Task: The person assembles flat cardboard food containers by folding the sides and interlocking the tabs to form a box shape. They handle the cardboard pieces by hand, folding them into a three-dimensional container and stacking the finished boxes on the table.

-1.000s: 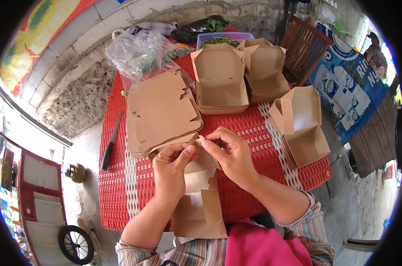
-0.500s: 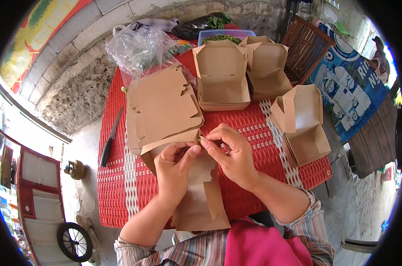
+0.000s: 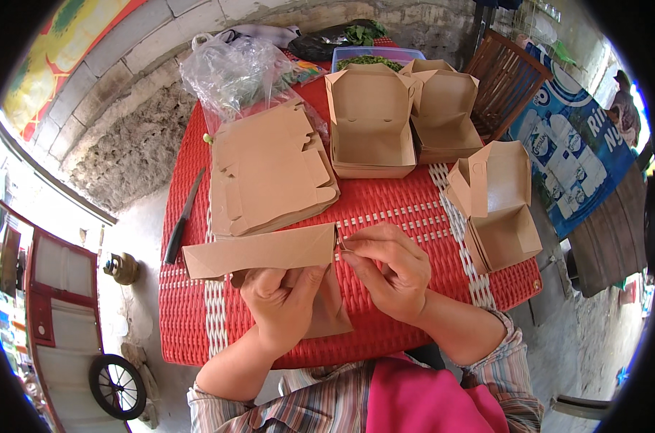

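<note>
A partly folded brown cardboard box (image 3: 269, 251) is held up over the table's near side, one long wall facing up. My left hand (image 3: 282, 299) grips it from below, thumb and fingers closed on the cardboard. At its right corner my right hand (image 3: 389, 268) pinches a small flap between thumb and fingertips. Part of the box hangs below, behind my left hand. Just beyond lies a stack of flat cardboard box blanks (image 3: 269, 169). Open folded boxes stand at the far side, one box (image 3: 370, 148) in the middle and another (image 3: 446, 119) beside it. A further open box (image 3: 504, 234) stands at the right.
A knife (image 3: 184, 216) with a black handle lies left of the blanks. Behind them are a clear plastic bag (image 3: 233, 76) and a blue-rimmed tub (image 3: 418, 54) of chopped greens. The red woven tabletop (image 3: 385, 198) has white stripes. A wooden chair (image 3: 505, 83) stands at the far right.
The box has been turned, so its long wall now runs crosswise toward the left. My right hand has moved slightly right and down, still at the corner; my left hand has shifted lower.
</note>
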A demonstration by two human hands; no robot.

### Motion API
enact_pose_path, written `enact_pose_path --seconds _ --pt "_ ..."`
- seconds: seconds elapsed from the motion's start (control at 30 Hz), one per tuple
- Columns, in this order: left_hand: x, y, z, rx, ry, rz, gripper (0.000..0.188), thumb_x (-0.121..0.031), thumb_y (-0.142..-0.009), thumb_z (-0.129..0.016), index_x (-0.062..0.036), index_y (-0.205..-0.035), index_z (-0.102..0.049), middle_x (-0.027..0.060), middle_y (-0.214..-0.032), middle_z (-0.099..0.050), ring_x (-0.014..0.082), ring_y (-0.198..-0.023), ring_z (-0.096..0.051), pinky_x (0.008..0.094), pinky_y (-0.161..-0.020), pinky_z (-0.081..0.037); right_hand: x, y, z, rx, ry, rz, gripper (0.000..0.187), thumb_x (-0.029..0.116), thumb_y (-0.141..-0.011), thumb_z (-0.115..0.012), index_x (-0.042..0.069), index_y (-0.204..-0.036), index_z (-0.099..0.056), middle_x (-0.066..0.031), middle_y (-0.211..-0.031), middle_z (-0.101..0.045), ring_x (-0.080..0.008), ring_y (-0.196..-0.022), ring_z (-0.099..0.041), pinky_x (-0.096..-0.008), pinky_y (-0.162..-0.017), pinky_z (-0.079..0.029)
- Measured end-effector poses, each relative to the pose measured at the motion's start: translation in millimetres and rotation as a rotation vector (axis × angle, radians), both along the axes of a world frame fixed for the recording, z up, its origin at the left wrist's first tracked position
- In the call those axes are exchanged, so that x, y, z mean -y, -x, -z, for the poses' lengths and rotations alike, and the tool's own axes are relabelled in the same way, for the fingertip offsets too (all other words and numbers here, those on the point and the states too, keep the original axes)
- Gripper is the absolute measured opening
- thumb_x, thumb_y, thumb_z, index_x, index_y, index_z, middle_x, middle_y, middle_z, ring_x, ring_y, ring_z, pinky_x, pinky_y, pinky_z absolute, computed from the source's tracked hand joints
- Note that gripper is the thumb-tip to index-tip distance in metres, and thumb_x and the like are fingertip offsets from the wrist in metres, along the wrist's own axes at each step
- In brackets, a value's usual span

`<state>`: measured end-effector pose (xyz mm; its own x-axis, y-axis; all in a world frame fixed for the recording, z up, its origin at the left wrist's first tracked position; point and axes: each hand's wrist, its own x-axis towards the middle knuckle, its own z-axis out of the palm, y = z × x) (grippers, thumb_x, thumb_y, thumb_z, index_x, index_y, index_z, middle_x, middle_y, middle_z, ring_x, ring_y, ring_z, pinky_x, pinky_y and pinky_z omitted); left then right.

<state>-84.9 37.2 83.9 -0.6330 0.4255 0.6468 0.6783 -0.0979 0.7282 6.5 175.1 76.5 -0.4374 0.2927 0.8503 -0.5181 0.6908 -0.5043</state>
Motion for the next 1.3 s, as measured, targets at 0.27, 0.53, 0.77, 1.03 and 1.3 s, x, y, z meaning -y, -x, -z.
enact_pose_path --seconds 0.27,0.53,0.77,1.03,1.3 --pt "-7.2 1.6 1.2 0.235 0.067 0.107 0.009 -0.001 -0.085 -0.073 0.0006 -0.094 -0.07 -0.0015 -0.072 -0.064 0.0039 -0.066 -0.053 0.0225 -0.061 -0.044 0.4 0.6 4.9 0.042 0.065 0.017 0.021 -0.008 -0.079 -0.072 0.0 -0.097 -0.066 -0.0124 -0.091 -0.067 -0.0239 -0.078 -0.065 -0.0306 -0.063 -0.052" --pt "-12.4 10.5 4.5 0.34 -0.098 0.185 0.012 -0.002 -0.089 -0.071 0.0038 -0.099 -0.067 0.0018 -0.087 -0.069 0.0056 -0.081 -0.059 0.0216 -0.073 -0.049 -4.6 5.1 -1.1 0.072 0.091 -0.037 0.022 -0.006 -0.08 -0.073 -0.001 -0.099 -0.065 -0.0121 -0.089 -0.066 -0.0242 -0.075 -0.065 -0.0318 -0.063 -0.052" --pt "-21.1 0.0 0.5 0.257 -0.148 0.227 0.014 0.0 -0.088 -0.071 0.0044 -0.101 -0.066 0.0037 -0.094 -0.07 0.0078 -0.084 -0.061 0.0221 -0.073 -0.05 -6.1 2.8 -0.9 0.058 0.039 -0.004 0.021 -0.009 -0.081 -0.07 -0.002 -0.1 -0.066 -0.0125 -0.089 -0.067 -0.0224 -0.076 -0.065 -0.0301 -0.063 -0.052" --pt "-11.9 3.9 25.9 -0.021 -0.052 0.061 0.014 0.003 -0.095 -0.055 0.0055 -0.104 -0.066 0.0117 -0.093 -0.068 0.0173 -0.084 -0.063 0.0285 -0.077 -0.048 -10.8 6.4 1.8 0.003 -0.094 0.025 0.029 -0.004 -0.075 -0.075 -0.002 -0.1 -0.059 -0.0147 -0.092 -0.061 -0.0292 -0.079 -0.062 -0.0358 -0.066 -0.052" --pt "-19.3 -1.7 25.4 0.015 0.02 0.146 0.02 0.006 -0.093 -0.053 0.0074 -0.111 -0.063 0.0103 -0.098 -0.066 0.0141 -0.088 -0.06 0.0263 -0.079 -0.047 -15.8 10.2 2.0 -0.023 -0.15 0.132 0.029 -0.009 -0.071 -0.072 -0.001 -0.09 -0.05 -0.0188 -0.107 -0.064 -0.0301 -0.081 -0.064 -0.0358 -0.067 -0.053"
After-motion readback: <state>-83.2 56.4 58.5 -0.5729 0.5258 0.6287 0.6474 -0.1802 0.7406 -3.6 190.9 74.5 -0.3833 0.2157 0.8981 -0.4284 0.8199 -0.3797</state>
